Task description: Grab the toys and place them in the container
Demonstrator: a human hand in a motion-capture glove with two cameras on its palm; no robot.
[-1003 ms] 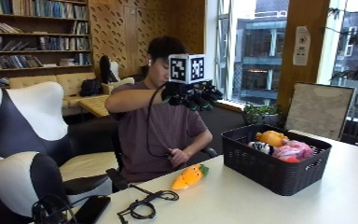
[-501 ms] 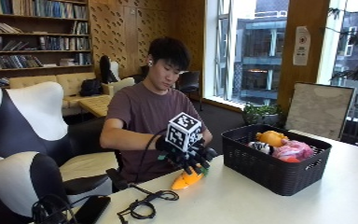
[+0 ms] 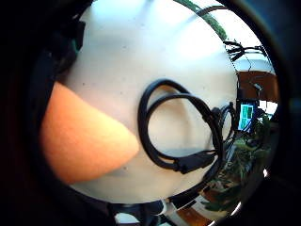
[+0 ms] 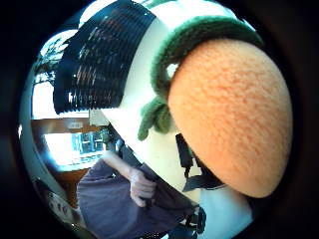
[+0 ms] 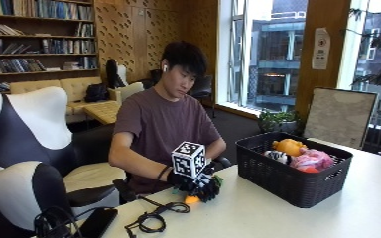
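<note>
White tabletop point(image 5: 349, 198) carries everything, with a person seated at its near edge. Largest on it is the black basket point(image 5: 295, 173), standing well to one side of the gloved right hand point(image 5: 197, 184) and already holding an orange toy point(image 5: 289, 147), a pink one point(image 5: 311, 159) and a small black-and-white one point(image 5: 277, 156). Next in size, the hand is lowered onto the table in front of the person's chest, covering the orange carrot toy point(image 5: 191, 200), of which only a sliver shows beneath the fingers. The thumb side palm view shows that carrot point(image 4: 232, 114) filling much of the frame, its green knitted top point(image 4: 164, 94) pointing toward the basket point(image 4: 99, 59). Whether the fingers are curled round the carrot or merely laid over it cannot be told. Just beside the hand lies a coiled black cable point(image 5: 154, 218), and a dark phone point(image 5: 96, 221) rests near the table's corner.
</note>
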